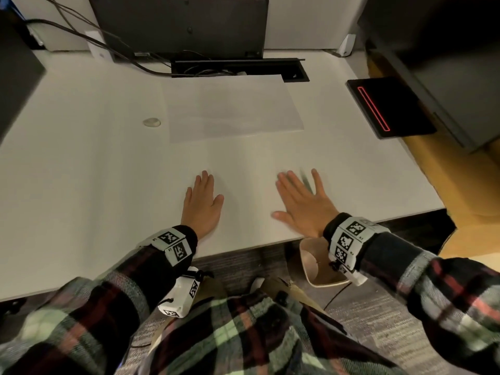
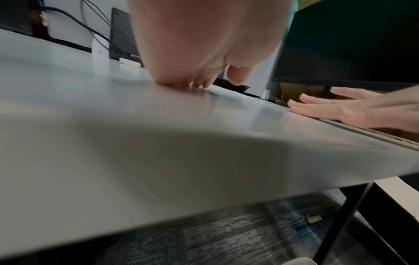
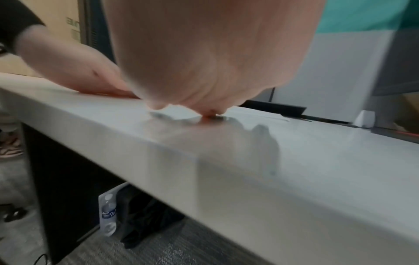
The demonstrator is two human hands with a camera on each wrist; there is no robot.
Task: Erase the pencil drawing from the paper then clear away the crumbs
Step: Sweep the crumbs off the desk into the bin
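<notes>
A white sheet of paper (image 1: 232,109) lies flat at the back middle of the pale desk (image 1: 81,185); I make out no pencil marks or crumbs on it in this blurred view. My left hand (image 1: 202,201) lies palm down on the bare desk near the front edge, fingers straight and together, well short of the paper. My right hand (image 1: 300,201) lies flat beside it with its fingers spread. A thin dark streak (image 1: 307,181) shows between two of its fingers; I cannot tell what it is. The wrist views show each palm, left (image 2: 204,50) and right (image 3: 204,59), low over the desk.
A small grey oval object (image 1: 151,122) sits left of the paper. A black device with a red line (image 1: 384,106) lies at the right edge. A monitor (image 1: 178,25) and a cable slot (image 1: 238,69) stand behind the paper. A waste bin (image 1: 322,269) stands under the desk's front edge.
</notes>
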